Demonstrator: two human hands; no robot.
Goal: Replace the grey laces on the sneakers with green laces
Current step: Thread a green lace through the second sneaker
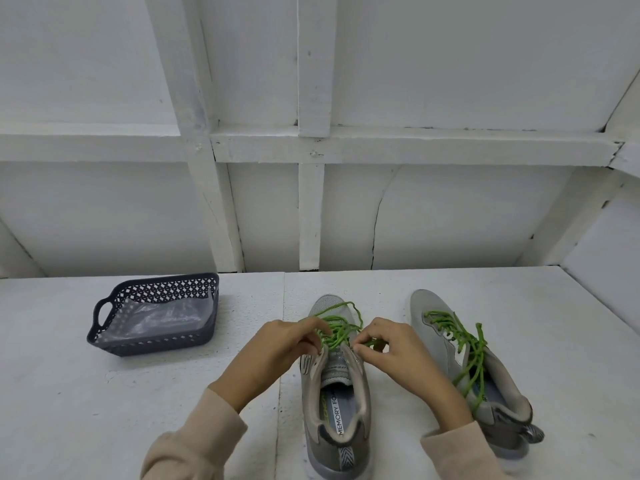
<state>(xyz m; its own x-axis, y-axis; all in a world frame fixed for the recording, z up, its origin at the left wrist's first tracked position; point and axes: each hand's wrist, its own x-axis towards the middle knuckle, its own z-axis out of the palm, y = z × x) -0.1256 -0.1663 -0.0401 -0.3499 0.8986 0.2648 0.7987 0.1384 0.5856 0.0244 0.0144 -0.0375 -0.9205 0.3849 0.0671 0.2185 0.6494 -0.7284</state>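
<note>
Two grey sneakers stand on the white table with toes pointing away from me. The left sneaker (pixel 334 403) carries a green lace (pixel 337 327) threaded through its eyelets, with a loose loop lying over the toe. My left hand (pixel 284 351) pinches the lace at the shoe's left top eyelets. My right hand (pixel 391 351) pinches the lace's other end at the right top eyelets. The right sneaker (pixel 446 341) stands apart to the right, laced in green (pixel 471 355), with its lace ends trailing into the shoe's opening.
A dark blue perforated basket (pixel 104 337) with a handle sits at the left, holding a clear plastic bag (pixel 162 317). A white panelled wall rises behind the table's far edge (pixel 415 270). A slanted white wall closes the right side.
</note>
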